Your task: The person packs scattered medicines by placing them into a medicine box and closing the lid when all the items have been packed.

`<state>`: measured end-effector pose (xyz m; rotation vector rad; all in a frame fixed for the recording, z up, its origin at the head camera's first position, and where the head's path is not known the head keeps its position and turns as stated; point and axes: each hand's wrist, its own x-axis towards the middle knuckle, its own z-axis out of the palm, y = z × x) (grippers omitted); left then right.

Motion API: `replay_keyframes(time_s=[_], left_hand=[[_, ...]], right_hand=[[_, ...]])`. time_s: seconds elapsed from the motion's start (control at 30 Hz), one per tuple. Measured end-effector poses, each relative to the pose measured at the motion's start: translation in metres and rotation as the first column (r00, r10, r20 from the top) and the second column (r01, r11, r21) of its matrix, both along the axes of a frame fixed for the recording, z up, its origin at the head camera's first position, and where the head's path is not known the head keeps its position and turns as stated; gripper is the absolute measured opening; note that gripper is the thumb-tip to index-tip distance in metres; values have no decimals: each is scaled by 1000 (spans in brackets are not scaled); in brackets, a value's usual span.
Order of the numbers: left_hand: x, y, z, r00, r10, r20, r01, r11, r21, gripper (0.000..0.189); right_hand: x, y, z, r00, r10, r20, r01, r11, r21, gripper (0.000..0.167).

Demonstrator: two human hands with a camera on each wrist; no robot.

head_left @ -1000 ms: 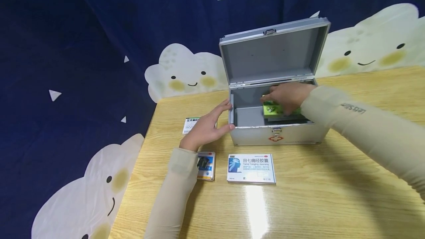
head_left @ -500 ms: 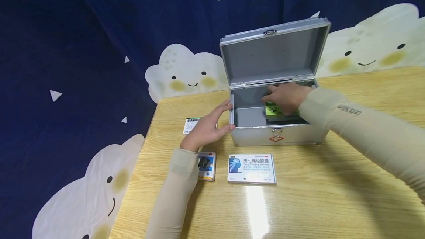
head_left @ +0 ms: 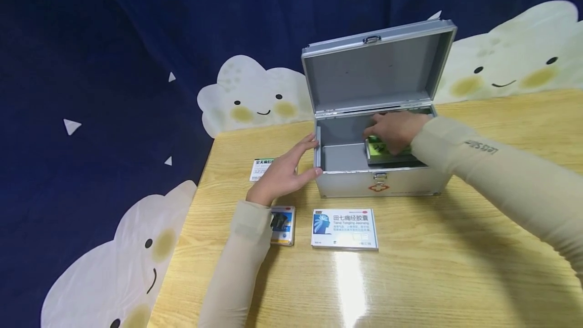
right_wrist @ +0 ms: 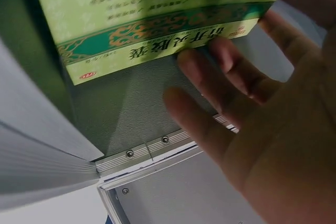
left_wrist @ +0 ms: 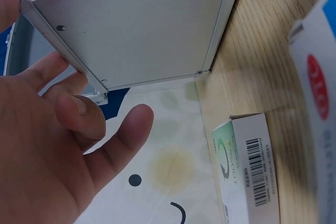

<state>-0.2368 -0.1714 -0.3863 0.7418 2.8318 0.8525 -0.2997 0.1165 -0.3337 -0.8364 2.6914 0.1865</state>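
Observation:
My right hand [head_left: 396, 128] reaches into an open silver first-aid case [head_left: 339, 185] and grips a light-green medicine box [head_left: 377, 153]. In the right wrist view the medicine box [right_wrist: 157, 35] shows a dark-green patterned band, with fingertips along its edge and the thumb across its other side. The case's lid [head_left: 373, 77] stands raised at the back. At the case's left end is my left hand [head_left: 282, 176], its thumb at the front corner and fingertips on the side rim. The left wrist view has these fingers loosely bent, some of them off the case.
A white-and-blue medicine box [head_left: 344, 229] lies before the case on the wooden table [head_left: 419, 277]. Left of it, a blue-and-orange box [head_left: 283, 227] is partly under the left wrist. A white-and-green box [head_left: 261, 168] lies behind the left hand. A blue cloud-print curtain [head_left: 136, 90] hangs behind.
My right hand has shifted slightly right inside the case with the green medicine box. My left hand stays at the case's left edge.

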Motion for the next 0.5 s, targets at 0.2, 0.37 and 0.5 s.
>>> replay_keyframes(time_s=[0.2, 0.37, 0.5], left_hand=[[-1, 1, 0, 1000, -8, 4, 8, 1000, 0, 72], [-1, 1, 0, 1000, -4, 7, 4, 1000, 0, 72], [0, 0, -1, 1000, -2, 8, 2, 1000, 2, 72]], right_hand=[[2, 3, 4, 996, -66, 60, 66, 998, 2, 78], [2, 4, 6, 994, -82, 79, 84, 996, -18, 79], [1, 3, 6, 992, -89, 92, 88, 996, 10, 79]])
